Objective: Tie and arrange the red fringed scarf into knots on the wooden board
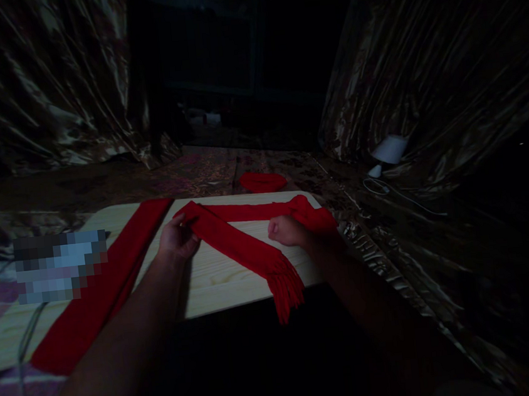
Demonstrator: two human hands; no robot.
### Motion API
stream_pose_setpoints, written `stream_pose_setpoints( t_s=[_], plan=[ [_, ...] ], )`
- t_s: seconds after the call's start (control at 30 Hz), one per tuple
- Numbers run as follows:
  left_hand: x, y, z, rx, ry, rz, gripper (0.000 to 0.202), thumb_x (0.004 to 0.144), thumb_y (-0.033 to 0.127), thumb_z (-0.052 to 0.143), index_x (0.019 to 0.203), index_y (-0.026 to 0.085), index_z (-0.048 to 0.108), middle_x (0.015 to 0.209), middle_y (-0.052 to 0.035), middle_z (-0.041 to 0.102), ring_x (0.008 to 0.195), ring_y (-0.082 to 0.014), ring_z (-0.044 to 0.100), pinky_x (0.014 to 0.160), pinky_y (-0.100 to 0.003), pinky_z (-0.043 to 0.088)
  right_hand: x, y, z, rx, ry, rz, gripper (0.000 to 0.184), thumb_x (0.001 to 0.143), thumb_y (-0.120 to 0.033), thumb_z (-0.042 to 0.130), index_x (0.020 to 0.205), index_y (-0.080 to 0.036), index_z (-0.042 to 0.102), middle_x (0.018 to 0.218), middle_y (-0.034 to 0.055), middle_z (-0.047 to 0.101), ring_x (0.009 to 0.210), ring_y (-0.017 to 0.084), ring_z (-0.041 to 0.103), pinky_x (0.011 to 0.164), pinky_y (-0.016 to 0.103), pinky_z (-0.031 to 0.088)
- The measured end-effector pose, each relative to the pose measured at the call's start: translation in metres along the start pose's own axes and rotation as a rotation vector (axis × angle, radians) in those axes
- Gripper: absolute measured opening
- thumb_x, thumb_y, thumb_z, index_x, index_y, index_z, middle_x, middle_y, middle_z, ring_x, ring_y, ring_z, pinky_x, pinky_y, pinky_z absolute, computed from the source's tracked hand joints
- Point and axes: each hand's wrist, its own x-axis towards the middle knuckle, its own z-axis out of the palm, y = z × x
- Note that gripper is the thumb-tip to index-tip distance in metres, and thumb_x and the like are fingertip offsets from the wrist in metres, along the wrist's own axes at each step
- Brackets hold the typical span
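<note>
A red scarf lies bent at a sharp corner on the pale wooden-top table, its fringed end hanging over the near edge. My left hand is closed on that corner, thumb on top and fingers beneath. From there the other length runs right along the far side to a bunched red heap at the table's right end. My right hand is curled into a fist between the two lengths, beside the heap, with nothing showing in its fingers. On the left lies a second long red strip of cloth, folded flat.
A red cloth piece lies beyond the table's far edge. A small white lamp with a cord stands on the right. At left are a blurred-out item and a cable. Patterned curtains hang behind; the room is dim.
</note>
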Motion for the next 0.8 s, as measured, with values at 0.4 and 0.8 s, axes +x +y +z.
stream_pose_setpoints(
  t_s=[0.4, 0.8],
  plan=[
    [0.001, -0.001, -0.004, -0.002, -0.071, 0.025, 0.03, 0.088, 0.014, 0.05, 0.113, 0.007, 0.065, 0.098, -0.0164, 0.073, 0.085, -0.0259, 0.074, 0.079, -0.04, 0.064, 0.047, 0.066, -0.048, -0.352, 0.26, 0.324, 0.051, 0.079, -0.016, 0.064, 0.13, -0.011, 0.062, 0.127, 0.0249, 0.063, 0.117, 0.034, 0.06, 0.097, 0.039, 0.043],
    [-0.004, 0.003, -0.004, -0.014, -0.032, 0.066, 0.026, 0.083, 0.019, 0.054, 0.104, 0.011, 0.067, 0.094, -0.0157, 0.073, 0.085, -0.0279, 0.074, 0.078, -0.042, 0.064, 0.078, 0.054, -0.088, 0.622, 0.716, 0.25, 0.045, 0.076, -0.01, 0.046, 0.12, -0.015, 0.055, 0.094, 0.005, 0.07, 0.063, 0.012, 0.064, 0.062, 0.023, 0.051]
  ],
)
